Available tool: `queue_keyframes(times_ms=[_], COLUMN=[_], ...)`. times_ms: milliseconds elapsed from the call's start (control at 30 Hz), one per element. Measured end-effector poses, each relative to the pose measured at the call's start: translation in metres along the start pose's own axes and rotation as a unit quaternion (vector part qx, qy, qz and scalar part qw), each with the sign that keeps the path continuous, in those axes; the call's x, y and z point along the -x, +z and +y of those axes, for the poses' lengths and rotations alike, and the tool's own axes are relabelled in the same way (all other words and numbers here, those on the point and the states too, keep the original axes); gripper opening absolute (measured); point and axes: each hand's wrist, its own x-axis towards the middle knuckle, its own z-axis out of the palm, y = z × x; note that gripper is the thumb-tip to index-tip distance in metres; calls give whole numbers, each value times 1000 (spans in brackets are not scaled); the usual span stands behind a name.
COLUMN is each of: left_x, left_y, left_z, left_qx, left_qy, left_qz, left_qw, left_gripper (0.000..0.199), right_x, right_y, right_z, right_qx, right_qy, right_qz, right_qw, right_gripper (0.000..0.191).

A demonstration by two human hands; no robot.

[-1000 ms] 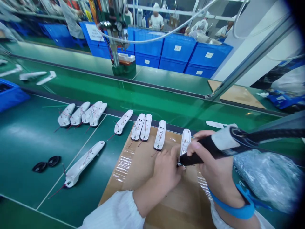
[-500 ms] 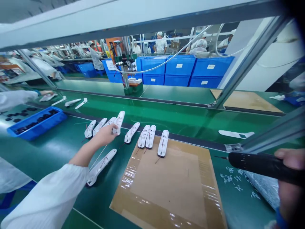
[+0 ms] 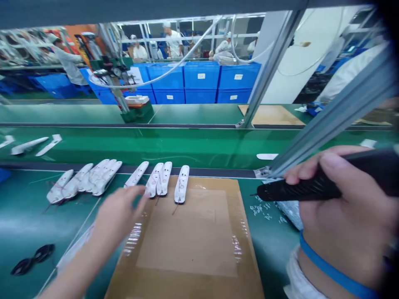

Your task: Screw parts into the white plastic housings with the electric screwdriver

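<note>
My left hand [image 3: 120, 211] reaches over the left edge of a cardboard sheet [image 3: 187, 236], thumb and forefinger apart, near a white casing [image 3: 137, 173] with thin wires; nothing shows in its fingers. Three more white casings [image 3: 181, 185] lie along the sheet's top edge, and several others [image 3: 99, 176] are bunched at the left. My right hand [image 3: 336, 182] is wrapped round a black electric screwdriver [image 3: 299, 191], its tip pointing left. Under my left forearm lies a larger white part [image 3: 76, 247], partly hidden.
Small loose pieces [image 3: 260, 209] and a plastic bag [image 3: 291, 211] lie right of the sheet. A coiled black cable [image 3: 33, 259] is at the lower left. Metal posts [image 3: 336, 112] rise beyond the green belt [image 3: 187, 145]. Blue bins [image 3: 201, 77] and people stand behind.
The view has turned right. My left hand has let go of the casing, now bunched with the others, and moved toward the sheet. My right hand and the screwdriver have come further into view.
</note>
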Motion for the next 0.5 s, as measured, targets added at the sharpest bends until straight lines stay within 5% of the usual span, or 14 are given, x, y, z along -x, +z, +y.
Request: queue_keyframes(times_ms=[100,167,333,500], left_x=[16,19,10,7], left_y=[31,48,71,73], left_z=[70,93,87,85], left_qx=[20,19,69,107], left_qy=[83,88,79,81], left_qz=[-29,-23,-5,-3], left_qw=[996,996,994,991], left_gripper=[36,32,34,34], right_x=[-4,-5,-7,-18], right_y=[3,0,-11,-20], right_z=[-3,-5,3,42], right_qx=[-3,3,36,80], right_qy=[-10,-10,7,155], right_qz=[3,-8,-59,-133], right_qw=[1000,1000,998,976], right_gripper=[12,15,18,29])
